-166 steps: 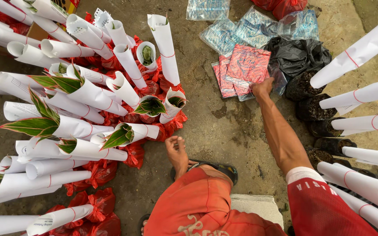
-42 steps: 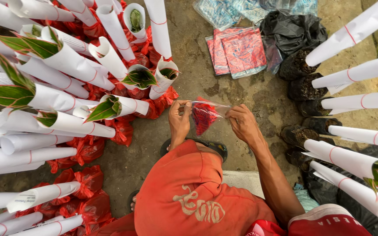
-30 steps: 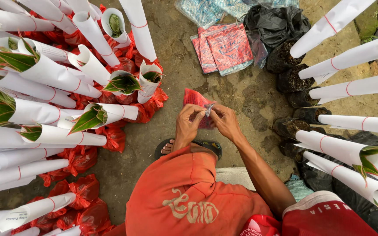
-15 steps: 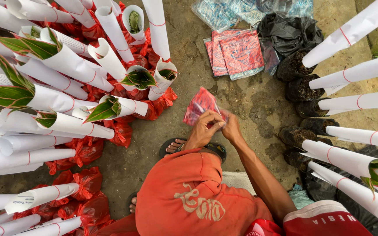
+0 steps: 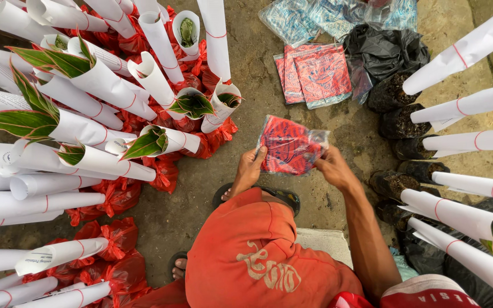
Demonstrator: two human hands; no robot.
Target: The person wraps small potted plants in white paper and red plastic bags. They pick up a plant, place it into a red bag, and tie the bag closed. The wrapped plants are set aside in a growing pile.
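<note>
both hands hold a red printed plastic bag [image 5: 290,145] flat between them above the ground, left hand [image 5: 250,169] pinching its near-left edge, right hand [image 5: 331,166] pinching the right edge, likely to pull the mouth apart; beyond the grip lies a stack of bags [image 5: 315,74]

**Wrapped plants and spare bags on the ground**

White paper cones around green-leaved plants [image 5: 95,85], their bases in red plastic bags [image 5: 118,197], crowd the ground's left edge. A stack of flat red printed plastic bags [image 5: 320,74] lies near the top edge, beside crumpled black plastic bags [image 5: 383,54].
</note>
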